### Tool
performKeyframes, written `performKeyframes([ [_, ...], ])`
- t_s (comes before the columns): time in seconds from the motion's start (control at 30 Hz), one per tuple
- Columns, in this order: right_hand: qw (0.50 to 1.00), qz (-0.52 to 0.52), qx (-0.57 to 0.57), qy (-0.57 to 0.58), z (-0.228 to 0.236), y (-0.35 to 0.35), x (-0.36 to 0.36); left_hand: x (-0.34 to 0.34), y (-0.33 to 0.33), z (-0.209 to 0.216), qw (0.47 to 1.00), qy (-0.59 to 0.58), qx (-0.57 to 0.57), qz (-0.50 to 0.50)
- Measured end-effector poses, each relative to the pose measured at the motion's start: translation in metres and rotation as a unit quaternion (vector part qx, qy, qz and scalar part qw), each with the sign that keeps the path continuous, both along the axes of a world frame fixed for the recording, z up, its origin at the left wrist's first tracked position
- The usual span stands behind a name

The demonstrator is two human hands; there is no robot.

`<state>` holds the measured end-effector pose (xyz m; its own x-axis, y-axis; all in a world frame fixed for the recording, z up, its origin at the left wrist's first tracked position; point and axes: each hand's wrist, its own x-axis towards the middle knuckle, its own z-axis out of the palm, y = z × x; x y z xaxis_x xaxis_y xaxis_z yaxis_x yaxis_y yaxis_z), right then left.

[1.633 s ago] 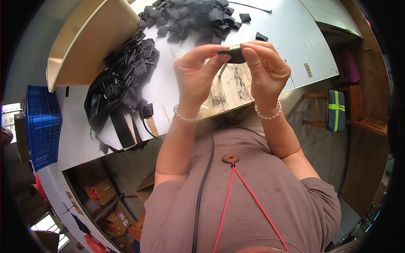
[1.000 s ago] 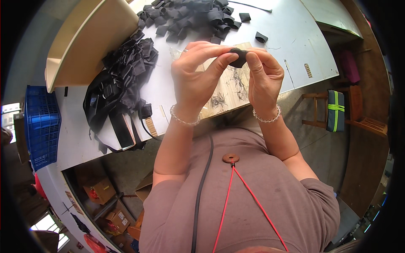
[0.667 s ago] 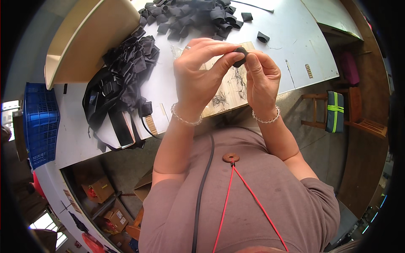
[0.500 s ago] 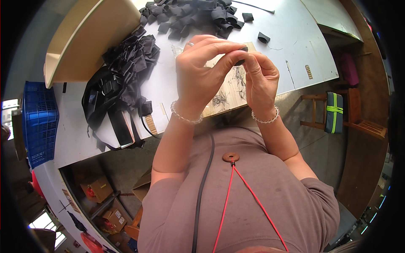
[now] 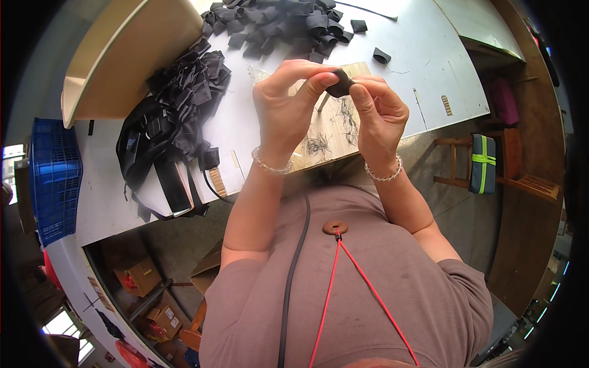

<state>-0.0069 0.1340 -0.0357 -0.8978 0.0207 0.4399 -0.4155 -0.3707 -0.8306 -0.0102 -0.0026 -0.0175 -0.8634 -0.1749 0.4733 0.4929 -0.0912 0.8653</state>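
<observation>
Between my two hands, above a pale wooden board (image 5: pixel 334 126), is a small black fabric piece (image 5: pixel 339 84). My left hand (image 5: pixel 288 101) pinches its left end between thumb and fingers. At its right end, my right hand (image 5: pixel 380 113) grips with thumb and forefinger, the other fingers curled in. Short dark thread scraps lie scattered on the board, and a thin upright rod (image 5: pixel 322 101) shows behind the piece. Beyond my hands spreads a heap of black fabric loops (image 5: pixel 282 24). Nearer on the left, flat black fabric pieces (image 5: pixel 196 83) lie in a pile.
A black bag (image 5: pixel 147 132) rests by the flat pieces, beside a cream curved panel (image 5: pixel 135 55). At the far left hangs a blue plastic basket (image 5: pixel 56 181). A wooden stool with a dark green cushion (image 5: pixel 483 162) stands right of the white table (image 5: pixel 110 208). Cardboard boxes (image 5: pixel 140 276) sit below.
Both hands have come slightly apart and a little lower. More of the black fabric piece shows between the fingertips now, and the rod behind it has come into sight.
</observation>
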Motion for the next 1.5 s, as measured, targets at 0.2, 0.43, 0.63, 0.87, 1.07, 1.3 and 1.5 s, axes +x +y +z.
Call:
performKeyframes([
  [0.2, 1.000, -0.019, 0.021, 0.004, 0.001, 0.001, 0.000, -0.006, -0.001, 0.002, 0.995, 0.077, -0.066, 0.003],
  [0.43, 0.998, -0.048, -0.001, 0.041, 0.006, -0.002, 0.002, 0.002, 0.013, 0.002, 0.980, -0.034, 0.179, -0.085],
  [0.63, 0.999, -0.036, 0.000, 0.024, 0.007, -0.006, 0.005, 0.002, 0.015, -0.006, 0.968, -0.061, 0.227, -0.086],
  [0.87, 0.998, -0.050, 0.002, 0.035, 0.001, 0.004, 0.004, 0.006, 0.013, 0.003, 0.981, -0.054, 0.147, -0.111],
  [1.07, 1.000, -0.014, -0.023, 0.000, -0.007, 0.003, 0.003, 0.005, 0.014, 0.002, 0.995, -0.026, 0.065, -0.070],
  [1.3, 0.998, 0.022, -0.054, -0.038, -0.004, -0.001, 0.005, 0.001, 0.006, 0.009, 0.993, 0.054, -0.104, 0.018],
  [1.5, 0.996, 0.034, -0.064, -0.055, -0.005, 0.001, 0.005, -0.001, 0.004, 0.018, 0.984, 0.073, -0.162, 0.017],
])
